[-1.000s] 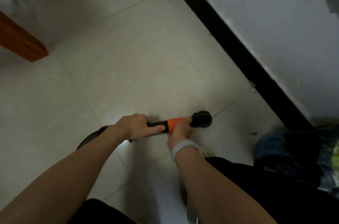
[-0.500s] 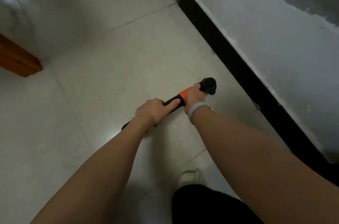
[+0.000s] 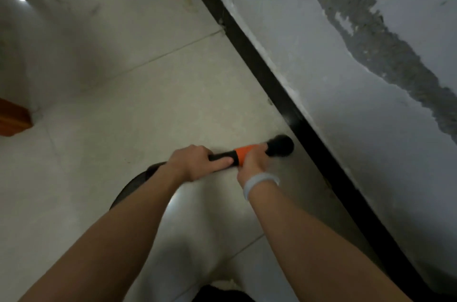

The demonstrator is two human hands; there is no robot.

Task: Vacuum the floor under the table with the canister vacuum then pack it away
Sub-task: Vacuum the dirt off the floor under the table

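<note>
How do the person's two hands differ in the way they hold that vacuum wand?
The left hand grips the black part of the wand, nearer the hose; the right hand grips the orange section, right behind the brush head. The left thumb lies straight along the wand, while the right fingers wrap round it. The right wrist wears a pale band; the left wrist is bare. Both hold the same wand, low over the tiled floor.

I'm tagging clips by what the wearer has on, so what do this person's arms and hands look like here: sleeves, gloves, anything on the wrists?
Both forearms are bare to the frame's lower edge, no sleeves showing. The left hand and right hand wear no gloves, and no rings show. A pale grey-white wristband, smooth and plain, circles the right wrist; the left wrist is bare.
</note>
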